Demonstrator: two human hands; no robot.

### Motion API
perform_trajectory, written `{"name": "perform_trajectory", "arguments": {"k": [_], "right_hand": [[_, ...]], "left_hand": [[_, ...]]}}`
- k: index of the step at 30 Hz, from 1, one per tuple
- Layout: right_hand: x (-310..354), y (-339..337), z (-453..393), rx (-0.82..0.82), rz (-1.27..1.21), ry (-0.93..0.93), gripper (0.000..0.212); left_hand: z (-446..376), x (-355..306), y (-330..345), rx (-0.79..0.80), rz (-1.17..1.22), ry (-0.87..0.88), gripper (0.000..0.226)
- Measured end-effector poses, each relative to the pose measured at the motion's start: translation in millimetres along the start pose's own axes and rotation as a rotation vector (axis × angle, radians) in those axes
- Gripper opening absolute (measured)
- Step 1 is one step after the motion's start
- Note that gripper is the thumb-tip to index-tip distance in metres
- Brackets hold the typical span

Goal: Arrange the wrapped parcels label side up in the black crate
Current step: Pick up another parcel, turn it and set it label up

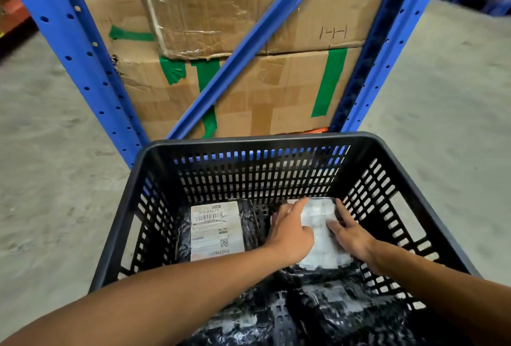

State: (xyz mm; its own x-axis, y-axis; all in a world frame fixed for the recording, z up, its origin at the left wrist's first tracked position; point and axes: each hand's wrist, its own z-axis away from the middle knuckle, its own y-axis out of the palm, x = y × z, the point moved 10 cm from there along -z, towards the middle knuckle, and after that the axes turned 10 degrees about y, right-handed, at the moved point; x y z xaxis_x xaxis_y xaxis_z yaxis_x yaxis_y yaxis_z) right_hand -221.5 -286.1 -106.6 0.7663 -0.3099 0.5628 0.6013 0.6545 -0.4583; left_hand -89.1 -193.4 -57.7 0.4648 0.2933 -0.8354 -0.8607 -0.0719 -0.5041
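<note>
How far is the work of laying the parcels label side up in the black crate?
Done: one parcel lies flat at the far left of the black crate, its label facing up. In hand: the left hand and right hand press on a second parcel at the far right, its white side up. Left: blurred wrapped parcels nearer the camera; their labels cannot be read.
</note>
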Motion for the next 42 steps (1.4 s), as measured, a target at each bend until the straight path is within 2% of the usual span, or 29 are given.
{"name": "perform_trajectory", "arguments": {"k": [7,10,15,18,23,26,30,32,34,37,39,42], "right_hand": [[6.3,2.7,8.0,0.001,-0.149,-0.063,0.067],[17.7,-2.5,14.8,-0.045,-0.146,-0.138,0.066],[49.9,-16.8,29.5,-0.103,-0.131,-0.293,0.062],[79.5,-27.8,50.3,-0.146,-0.089,-0.419,0.063],[128.3,-44.3,93.6,-0.322,0.058,-0.607,0.066],[151.3,-41.3,125.4,-0.375,0.057,-0.72,0.075],[165.9,-10.7,163.1,-0.348,0.121,-0.873,0.083],[165.9,5.0,177.0,-0.337,0.151,-0.925,0.084],[163.6,17.7,184.2,-0.315,0.164,-0.96,0.086],[158.3,29.4,188.0,-0.3,0.184,-0.974,0.089],[155.1,35.9,189.2,-0.213,0.146,-0.963,0.089],[152.5,43.5,189.8,-0.056,0.067,-0.945,0.081]], "left_hand": [[3.6,16.2,11.7,0.113,-0.231,-0.136,0.071],[5.9,22.7,8.4,0.092,-0.095,-0.17,0.07],[9.0,16.9,-9.5,-0.033,0.081,-0.191,0.07],[11.7,-3.8,-19.6,-0.062,0.131,-0.143,0.064],[11.4,-47.4,-62.5,-0.161,0.265,-0.043,0.053],[14.5,-68.0,-93.8,-0.234,0.455,0.047,0.056],[25.2,-71.6,-118.0,-0.248,0.704,0.005,0.08],[32.2,-66.6,-121.8,-0.234,0.744,0.002,0.101],[39.9,-61.3,-124.7,-0.262,0.733,0.032,0.111],[48.6,-57.2,-134.2,-0.352,0.686,0.114,0.115],[51.7,-54.8,-145.4,-0.409,0.644,0.144,0.116],[54.5,-49.6,-158.2,-0.438,0.56,0.167,0.099]]}}
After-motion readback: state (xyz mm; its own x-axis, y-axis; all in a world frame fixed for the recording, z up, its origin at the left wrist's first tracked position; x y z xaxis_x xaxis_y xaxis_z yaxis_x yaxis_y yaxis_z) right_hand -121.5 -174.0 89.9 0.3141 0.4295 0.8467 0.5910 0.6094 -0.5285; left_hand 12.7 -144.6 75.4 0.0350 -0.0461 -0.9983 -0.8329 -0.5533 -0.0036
